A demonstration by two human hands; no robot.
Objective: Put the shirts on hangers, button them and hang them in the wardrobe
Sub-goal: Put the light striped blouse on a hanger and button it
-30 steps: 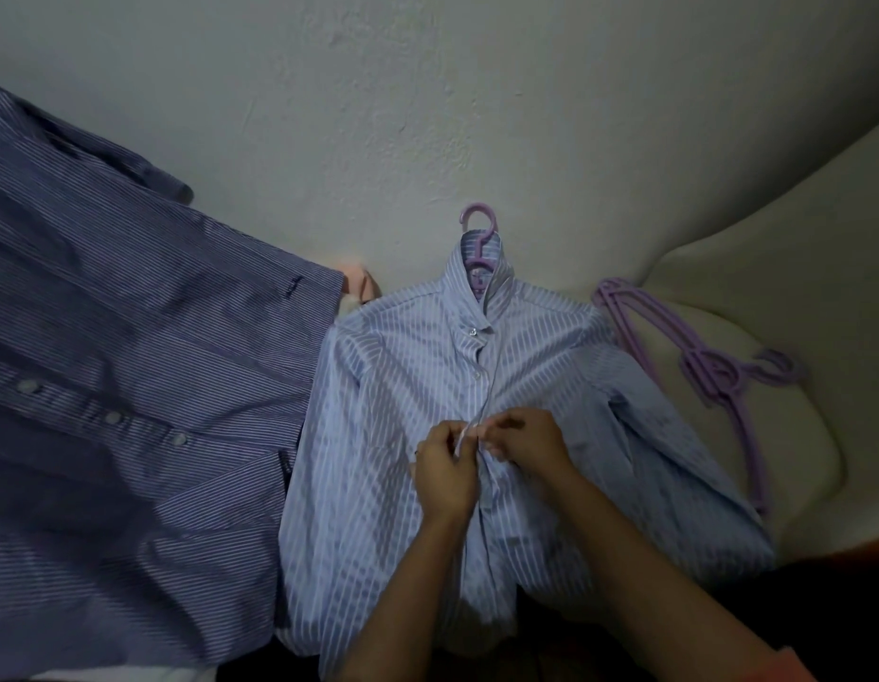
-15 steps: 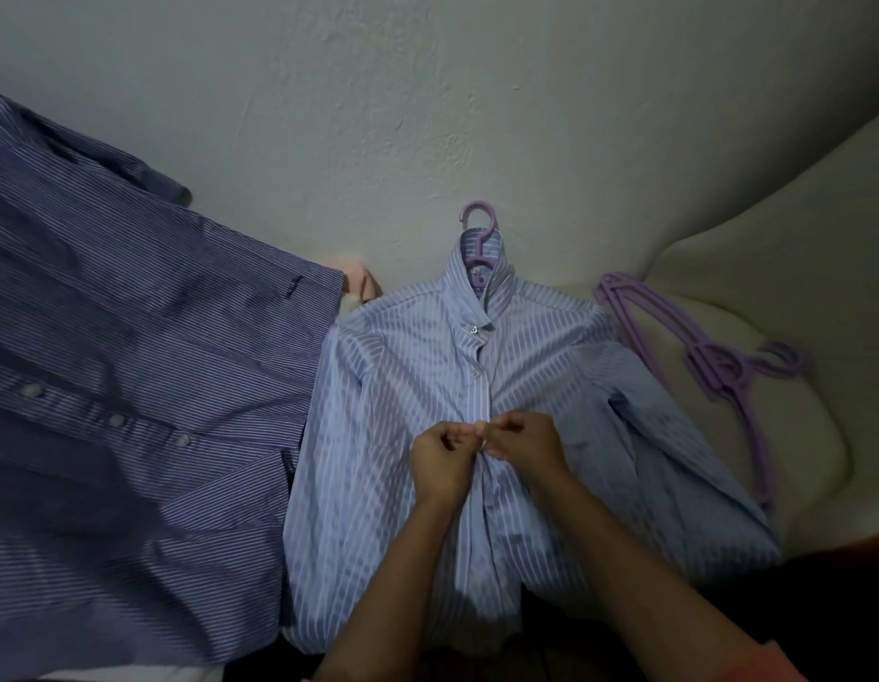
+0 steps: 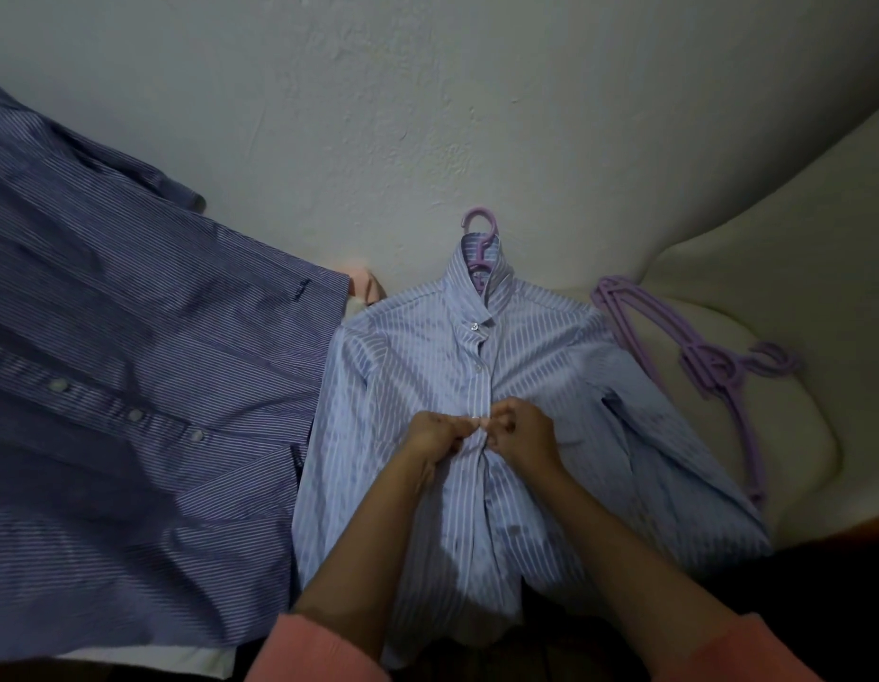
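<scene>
Pinching the placket of the pale shirt point(image 3: 418, 386) on its hanger point(image 3: 478, 238), your left hand point(image 3: 435, 435) and right hand point(image 3: 523, 433) worked the third button; lower buttons, the dark shirt point(image 3: 132, 386) and hanging remained.

A pale, rough-textured wall point(image 3: 427, 100) fills the far part of the view, marked with small bumps and a faint crease running down its left-centre. On the right, a cream cushion point(image 3: 782, 199) curves from the far right edge down toward the near side, its padded surface softly mounded and set against the wall. At the wall's foot, left of centre, a small piece of pink cloth point(image 3: 362, 287) pokes out. Along the near edge on the left, a strip of white fabric point(image 3: 181, 659) shows. The near right corner is dark and unclear.
</scene>
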